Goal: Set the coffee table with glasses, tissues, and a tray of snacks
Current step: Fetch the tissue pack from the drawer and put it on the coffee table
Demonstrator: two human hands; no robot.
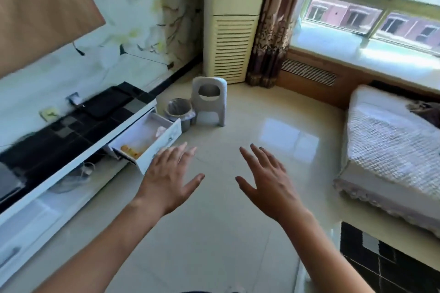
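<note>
My left hand [169,178] and my right hand [266,181] are both stretched out over the tiled floor, fingers spread, holding nothing. Just left of my left hand a white drawer [164,138] of the low TV cabinet [78,159] stands pulled out. Inside the drawer lie some orange-yellow snacks [129,151] and a pale pink packet [161,131]. A black-patterned corner of the coffee table [390,266] shows at the lower right. No glasses, tissues or tray are in view.
A grey bin with a liner [179,112] and a grey plastic stool [210,102] stand beyond the drawer. A tall floor air conditioner [234,31] fills the corner by the curtain. A covered sofa [390,150] lies along the right under the window.
</note>
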